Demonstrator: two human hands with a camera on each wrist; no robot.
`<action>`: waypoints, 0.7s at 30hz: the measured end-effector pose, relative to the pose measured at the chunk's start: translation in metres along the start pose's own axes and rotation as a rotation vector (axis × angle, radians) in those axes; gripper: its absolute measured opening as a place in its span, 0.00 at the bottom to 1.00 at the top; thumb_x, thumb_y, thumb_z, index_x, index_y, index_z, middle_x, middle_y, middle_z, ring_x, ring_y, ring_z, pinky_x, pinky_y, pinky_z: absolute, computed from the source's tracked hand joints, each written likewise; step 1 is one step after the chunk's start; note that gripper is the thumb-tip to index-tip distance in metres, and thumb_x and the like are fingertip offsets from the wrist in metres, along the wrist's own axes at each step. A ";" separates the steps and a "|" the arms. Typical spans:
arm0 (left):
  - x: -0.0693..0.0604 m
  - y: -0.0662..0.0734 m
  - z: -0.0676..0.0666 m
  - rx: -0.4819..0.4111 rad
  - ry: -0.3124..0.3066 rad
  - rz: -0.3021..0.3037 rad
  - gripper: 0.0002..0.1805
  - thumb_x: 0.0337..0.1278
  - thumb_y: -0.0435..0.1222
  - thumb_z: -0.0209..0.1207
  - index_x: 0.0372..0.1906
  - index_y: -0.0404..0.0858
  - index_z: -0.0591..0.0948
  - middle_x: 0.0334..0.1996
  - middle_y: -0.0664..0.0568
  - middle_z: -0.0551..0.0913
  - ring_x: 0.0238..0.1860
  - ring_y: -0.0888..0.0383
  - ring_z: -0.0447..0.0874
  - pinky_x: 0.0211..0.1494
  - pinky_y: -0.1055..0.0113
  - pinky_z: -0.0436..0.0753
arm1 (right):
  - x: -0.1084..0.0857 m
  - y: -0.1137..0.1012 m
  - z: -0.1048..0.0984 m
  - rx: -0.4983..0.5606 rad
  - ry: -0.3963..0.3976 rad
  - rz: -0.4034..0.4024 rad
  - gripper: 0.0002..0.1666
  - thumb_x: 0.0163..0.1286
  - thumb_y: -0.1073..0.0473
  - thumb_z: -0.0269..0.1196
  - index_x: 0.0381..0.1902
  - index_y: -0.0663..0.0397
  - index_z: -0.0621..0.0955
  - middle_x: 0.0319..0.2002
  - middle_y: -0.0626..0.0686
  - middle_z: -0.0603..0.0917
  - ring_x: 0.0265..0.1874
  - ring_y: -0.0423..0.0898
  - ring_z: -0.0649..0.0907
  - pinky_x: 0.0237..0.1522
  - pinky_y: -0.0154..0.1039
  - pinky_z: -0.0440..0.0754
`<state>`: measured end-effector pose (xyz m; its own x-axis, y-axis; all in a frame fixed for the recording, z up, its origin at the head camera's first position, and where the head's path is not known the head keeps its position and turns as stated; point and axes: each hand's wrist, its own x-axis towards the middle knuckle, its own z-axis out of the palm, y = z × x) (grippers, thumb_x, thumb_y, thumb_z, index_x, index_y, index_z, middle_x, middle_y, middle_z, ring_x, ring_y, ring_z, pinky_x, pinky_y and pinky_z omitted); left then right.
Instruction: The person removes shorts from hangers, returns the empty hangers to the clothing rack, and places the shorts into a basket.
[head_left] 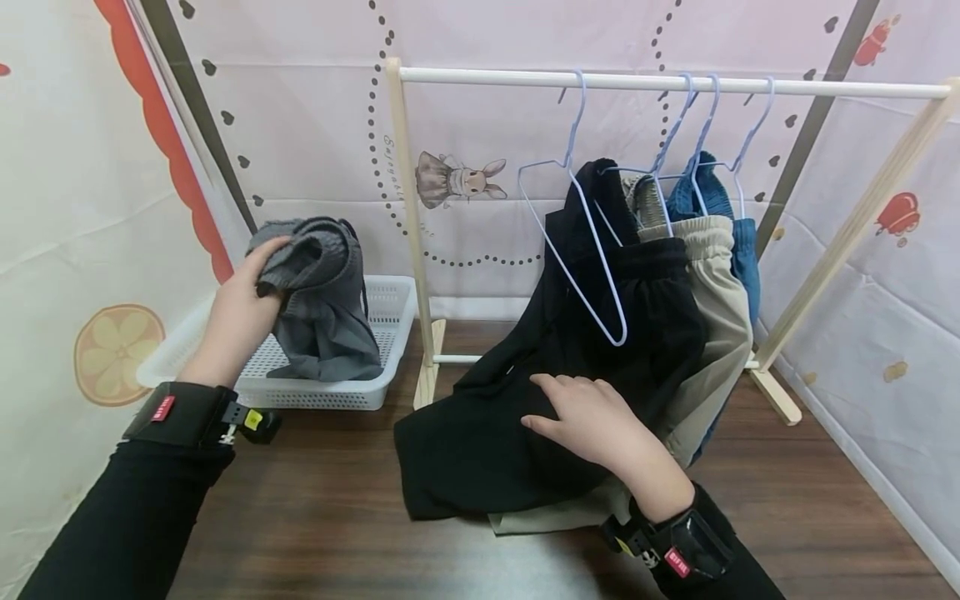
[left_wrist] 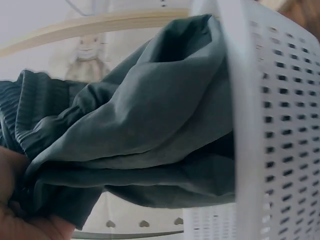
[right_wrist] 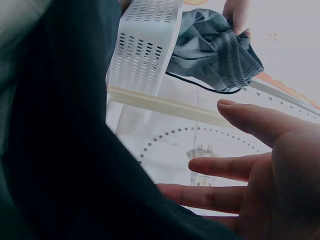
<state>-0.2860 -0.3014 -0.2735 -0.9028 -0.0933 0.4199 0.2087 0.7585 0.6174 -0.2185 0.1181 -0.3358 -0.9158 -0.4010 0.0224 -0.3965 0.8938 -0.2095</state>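
My left hand (head_left: 243, 304) grips grey pants (head_left: 326, 308) by their ribbed elastic waistband, lifted above the white plastic basket (head_left: 378, 396). In the left wrist view the fabric of the grey pants (left_wrist: 150, 105) hangs down into the basket. My right hand (head_left: 592, 417) is held out with fingers spread in front of black pants (head_left: 517, 433), holding nothing. In the right wrist view its straight fingers (right_wrist: 220, 197) show beside the dark cloth; whether they touch it I cannot tell. A bare light-blue hanger (head_left: 617, 292) hangs on the rack before the black pants.
The rack's white rail (head_left: 487, 77) rests on wooden legs (head_left: 855, 225). Beige pants (head_left: 720, 308) and blue denim pants (head_left: 744, 258) hang at its right on more hangers. Below lies a brown wood-look tabletop (head_left: 322, 508); printed cloth walls (head_left: 885, 317) enclose the space.
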 end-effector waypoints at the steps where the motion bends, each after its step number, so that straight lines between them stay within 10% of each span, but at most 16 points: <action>1: 0.001 -0.001 0.002 0.012 -0.028 0.011 0.34 0.71 0.30 0.44 0.76 0.60 0.58 0.72 0.39 0.60 0.63 0.35 0.65 0.56 0.34 0.65 | 0.000 0.000 0.000 -0.001 0.002 0.000 0.38 0.68 0.37 0.59 0.69 0.50 0.70 0.62 0.55 0.77 0.60 0.54 0.76 0.61 0.56 0.69; 14: 0.018 -0.004 0.032 0.158 -0.314 0.063 0.39 0.62 0.22 0.47 0.77 0.49 0.55 0.65 0.30 0.66 0.41 0.39 0.73 0.35 0.51 0.73 | 0.001 0.002 0.001 -0.028 0.010 -0.011 0.37 0.69 0.37 0.59 0.68 0.51 0.71 0.60 0.54 0.78 0.58 0.53 0.78 0.58 0.54 0.72; 21: 0.031 -0.004 0.042 0.151 -0.445 0.041 0.37 0.62 0.23 0.49 0.76 0.41 0.56 0.69 0.32 0.61 0.65 0.33 0.63 0.60 0.34 0.65 | 0.002 0.002 0.000 -0.018 0.007 0.002 0.37 0.68 0.36 0.59 0.69 0.49 0.71 0.61 0.54 0.78 0.59 0.53 0.77 0.60 0.55 0.70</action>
<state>-0.3303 -0.2800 -0.2907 -0.9754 0.1992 0.0949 0.2200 0.8444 0.4886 -0.2211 0.1196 -0.3361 -0.9171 -0.3977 0.0293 -0.3956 0.8981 -0.1921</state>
